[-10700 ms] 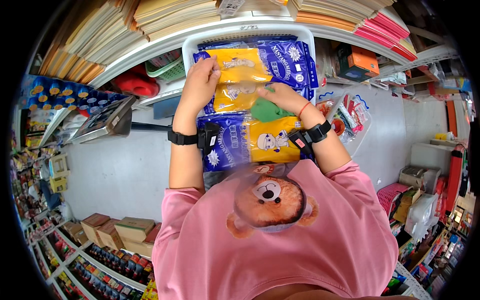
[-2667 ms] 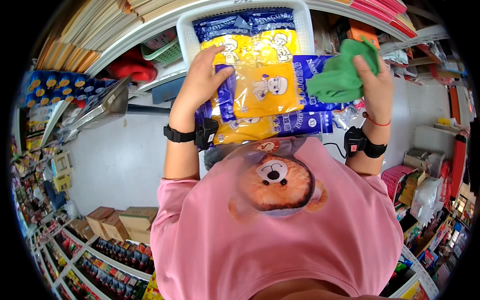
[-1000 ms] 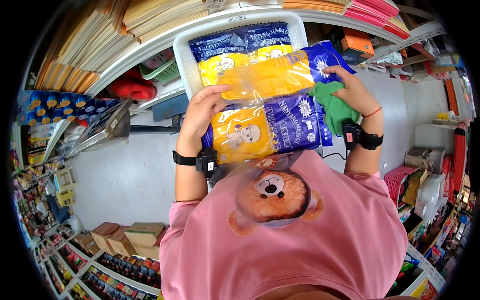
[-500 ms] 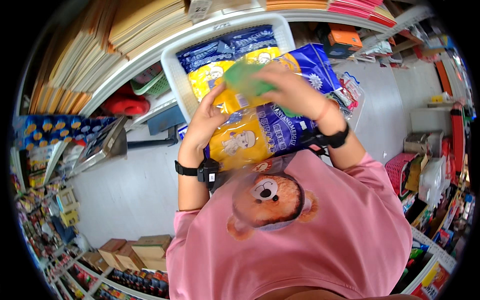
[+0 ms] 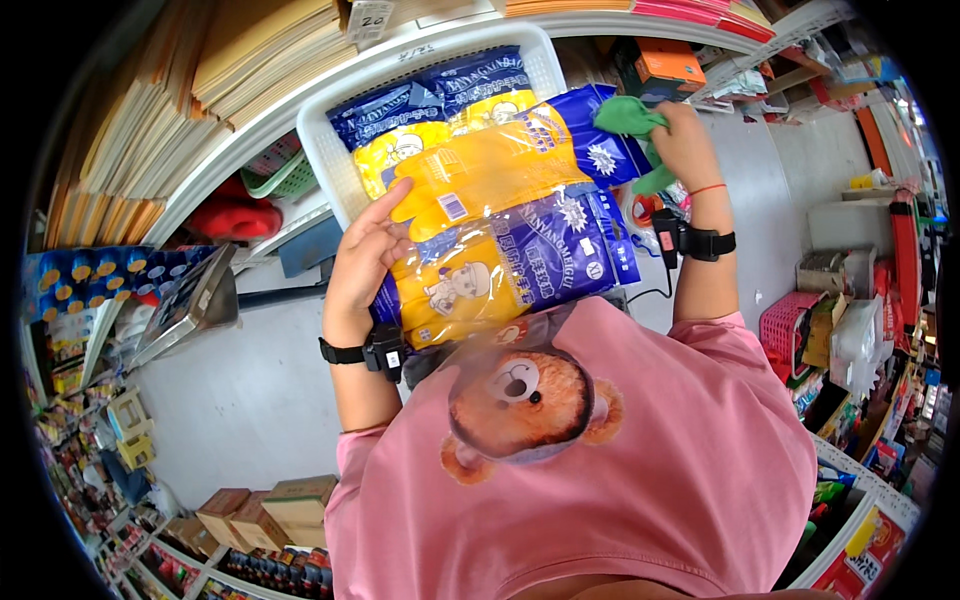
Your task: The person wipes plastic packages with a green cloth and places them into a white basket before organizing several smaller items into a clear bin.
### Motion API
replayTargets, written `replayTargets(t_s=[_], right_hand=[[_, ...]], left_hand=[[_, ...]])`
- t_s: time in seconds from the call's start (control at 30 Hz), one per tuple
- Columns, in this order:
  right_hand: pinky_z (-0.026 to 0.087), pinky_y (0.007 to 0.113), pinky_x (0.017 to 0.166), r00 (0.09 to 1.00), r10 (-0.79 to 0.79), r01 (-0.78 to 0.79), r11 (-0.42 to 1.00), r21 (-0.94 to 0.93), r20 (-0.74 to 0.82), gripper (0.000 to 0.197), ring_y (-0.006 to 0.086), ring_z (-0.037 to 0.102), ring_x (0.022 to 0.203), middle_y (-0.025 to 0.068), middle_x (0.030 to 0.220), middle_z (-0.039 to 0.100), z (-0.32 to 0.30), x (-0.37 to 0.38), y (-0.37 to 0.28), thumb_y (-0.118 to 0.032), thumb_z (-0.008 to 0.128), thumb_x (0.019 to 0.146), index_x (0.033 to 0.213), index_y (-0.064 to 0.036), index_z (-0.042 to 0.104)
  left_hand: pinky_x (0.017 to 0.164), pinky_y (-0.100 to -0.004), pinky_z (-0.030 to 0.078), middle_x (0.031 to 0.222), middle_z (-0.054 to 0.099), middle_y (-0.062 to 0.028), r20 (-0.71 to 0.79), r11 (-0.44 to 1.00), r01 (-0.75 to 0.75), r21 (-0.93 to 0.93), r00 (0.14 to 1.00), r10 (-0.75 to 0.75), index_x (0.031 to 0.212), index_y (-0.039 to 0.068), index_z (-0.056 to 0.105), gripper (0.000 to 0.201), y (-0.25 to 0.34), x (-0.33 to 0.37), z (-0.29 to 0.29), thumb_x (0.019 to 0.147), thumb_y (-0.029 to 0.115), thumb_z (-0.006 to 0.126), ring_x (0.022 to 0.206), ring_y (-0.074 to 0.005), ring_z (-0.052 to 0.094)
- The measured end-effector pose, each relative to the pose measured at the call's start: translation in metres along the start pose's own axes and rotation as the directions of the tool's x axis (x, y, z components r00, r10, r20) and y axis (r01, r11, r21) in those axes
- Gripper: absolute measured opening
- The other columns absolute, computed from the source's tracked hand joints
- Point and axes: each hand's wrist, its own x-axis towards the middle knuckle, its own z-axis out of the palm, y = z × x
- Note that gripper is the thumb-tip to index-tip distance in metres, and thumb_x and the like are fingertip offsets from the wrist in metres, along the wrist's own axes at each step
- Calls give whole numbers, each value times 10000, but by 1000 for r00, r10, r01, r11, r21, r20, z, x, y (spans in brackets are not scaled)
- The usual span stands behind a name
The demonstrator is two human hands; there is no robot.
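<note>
My left hand (image 5: pixel 365 255) grips the left edge of several flat yellow-and-blue plastic packs (image 5: pixel 500 230) held in a stack in front of my chest. More packs of the same kind (image 5: pixel 430 110) lie in a white plastic basket (image 5: pixel 335 165) on the shelf just beyond. My right hand (image 5: pixel 685 140) is raised to the right of the stack and is closed on a crumpled green cloth (image 5: pixel 625 120), which touches the top pack's right end. Each wrist carries a black band.
Stacks of brown and yellow paper (image 5: pixel 150 110) fill the upper left shelves. A weighing scale (image 5: pixel 190 300) sits left of my arm, a green basket (image 5: pixel 275 175) and red item behind it. Cardboard boxes (image 5: pixel 265 505) stand on the floor below, a pink basket (image 5: pixel 785 325) at right.
My right hand with the green cloth has swung from over the middle of the top pack out to its right end. My left hand has kept its hold on the stack.
</note>
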Motion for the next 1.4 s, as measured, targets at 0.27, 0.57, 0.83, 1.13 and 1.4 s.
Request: replayTargets(t_s=[0.27,0.57,0.83,1.13,1.4], right_hand=[[496,414,827,938,311,-266,930,-253,156,634,358,627,1001,122,1100,668,36,-41,68,-329,749,762,1328,-195,497],[483,326,840,975,-160,188,962,197,-153,314,272,611,930,126,1042,661,50,-23,35,1,621,798,1096,-74,688],[465,352,952,930,-362,368,912,181,-66,656,285,590,1114,111,1297,585,22,0,4,65,603,754,1372,-127,499],[494,402,869,892,-430,413,900,137,136,896,322,593,988,122,1094,627,49,-16,-9,59,688,680,1441,-320,405],[477,375,768,899,-438,436,884,168,-26,608,301,575,841,98,878,585,59,-19,-10,109,577,690,1217,-190,625]], left_hand=[[660,-164,398,1062,624,-35,-84,949,-61,309,992,91,1402,4,450,505,3,7,8,904,-76,438,758,-31,508],[924,-235,436,1234,622,-71,-154,805,-218,551,922,356,1287,-9,569,342,-4,16,1,953,-2,495,1080,-118,578],[813,-220,437,1061,644,-51,-60,536,-357,765,789,611,1191,43,657,327,16,-3,-11,900,-15,520,936,-102,568],[725,-176,412,945,623,0,-267,848,-248,468,875,403,1175,-12,642,261,-3,2,-16,978,58,486,795,-44,516],[934,-267,467,1172,649,-69,-321,919,-242,310,883,341,1195,-18,626,266,-9,9,-18,971,53,502,1069,-150,601]])
